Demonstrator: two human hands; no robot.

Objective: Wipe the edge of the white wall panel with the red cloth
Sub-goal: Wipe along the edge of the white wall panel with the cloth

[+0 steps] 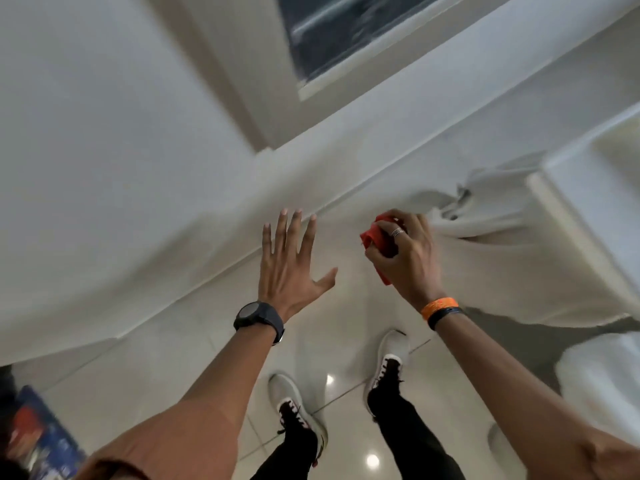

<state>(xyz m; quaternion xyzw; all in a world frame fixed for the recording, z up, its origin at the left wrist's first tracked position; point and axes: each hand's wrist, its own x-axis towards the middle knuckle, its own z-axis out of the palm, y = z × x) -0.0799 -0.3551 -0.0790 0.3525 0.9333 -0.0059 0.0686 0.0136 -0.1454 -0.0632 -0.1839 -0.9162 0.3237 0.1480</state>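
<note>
The white wall panel (pixel 138 209) fills the left and middle of the view, and its lower edge runs diagonally from lower left to upper right. My left hand (pixel 289 268) is spread flat with its fingertips against that edge and holds nothing. To the right, my right hand (pixel 407 258) is closed around the bunched red cloth (pixel 379 237). The cloth is pressed close to the panel's edge, and whether it touches is unclear because of blur.
A white curtain (pixel 485 216) bunches up just right of my right hand, beside a white ledge (pixel 568 216). A dark window (pixel 346 32) sits above. Below lie the glossy tiled floor (pixel 207 348), my two shoes and a blue item (pixel 38 434) at the lower left.
</note>
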